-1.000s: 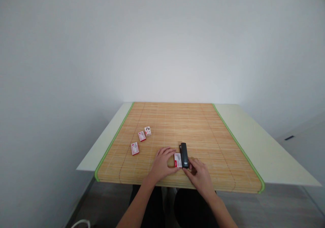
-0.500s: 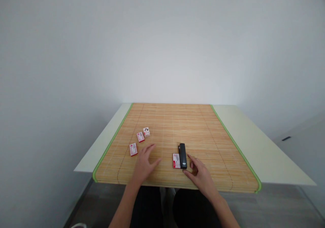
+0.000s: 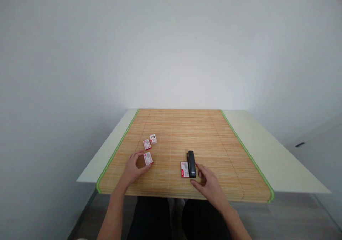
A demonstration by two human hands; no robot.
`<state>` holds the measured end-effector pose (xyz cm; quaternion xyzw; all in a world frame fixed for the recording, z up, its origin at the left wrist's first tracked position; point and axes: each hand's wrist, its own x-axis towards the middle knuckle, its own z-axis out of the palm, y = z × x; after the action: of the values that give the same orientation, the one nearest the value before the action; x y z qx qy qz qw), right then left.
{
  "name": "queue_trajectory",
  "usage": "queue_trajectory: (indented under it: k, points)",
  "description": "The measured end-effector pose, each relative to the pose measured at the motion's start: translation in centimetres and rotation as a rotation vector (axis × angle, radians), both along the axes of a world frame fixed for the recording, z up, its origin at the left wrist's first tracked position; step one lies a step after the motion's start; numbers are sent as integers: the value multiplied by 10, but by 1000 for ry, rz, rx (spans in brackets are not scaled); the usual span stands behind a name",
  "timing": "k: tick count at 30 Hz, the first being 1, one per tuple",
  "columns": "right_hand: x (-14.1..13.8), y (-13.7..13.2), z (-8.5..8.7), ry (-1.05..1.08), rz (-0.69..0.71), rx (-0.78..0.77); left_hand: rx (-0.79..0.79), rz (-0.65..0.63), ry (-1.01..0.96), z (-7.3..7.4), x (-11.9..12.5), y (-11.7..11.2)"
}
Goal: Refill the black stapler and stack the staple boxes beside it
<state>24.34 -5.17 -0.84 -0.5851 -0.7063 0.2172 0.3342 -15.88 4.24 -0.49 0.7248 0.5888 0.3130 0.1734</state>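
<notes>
My left hand [image 3: 133,168] has its fingers and thumb around the edges of a small red-and-white box [image 3: 148,158] with a printed label. Beyond it lie a second red-and-white box [image 3: 146,144] and a whiter box [image 3: 153,139] with a dark picture on top. A black stapler [image 3: 191,164] rests lengthwise on the mat. Flush along its left side sits a flat red-and-white box [image 3: 184,169]. At the stapler's near right end is my right hand [image 3: 208,185], thumb and forefinger apart, the fingertips close to or touching it.
A bamboo mat [image 3: 176,126] with green edging covers the middle of a white table [image 3: 256,133]. The mat's near edge hangs just above my legs. A plain wall [image 3: 171,54] stands behind the table.
My left hand has moved left and closed around the nearest left box, which has shifted to the right. My right hand has stayed by the stapler, almost unmoved.
</notes>
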Motion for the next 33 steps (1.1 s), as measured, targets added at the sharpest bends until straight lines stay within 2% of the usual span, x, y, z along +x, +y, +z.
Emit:
queue_trajectory:
  k: [3,6,9,11,16,26,33]
  points:
    - [0,0,0,-1,2,-8,-40,-163,-142,14,59,-11]
    - [0,1,-1,-2,0,-1,-74,-325,-187,24,115,-20]
    - [0,1,0,-3,5,11,-71,-411,-190,26,147,-23]
    - [-1,1,0,-7,6,17,-71,-429,-183,25,153,-23]
    - [-2,2,0,-50,13,22,-63,-438,-154,21,150,-21]
    - [-6,2,-8,-139,-19,66,-29,-431,-140,24,160,-26]
    - [-7,3,-8,-157,-22,61,-19,-429,-121,22,161,-26]
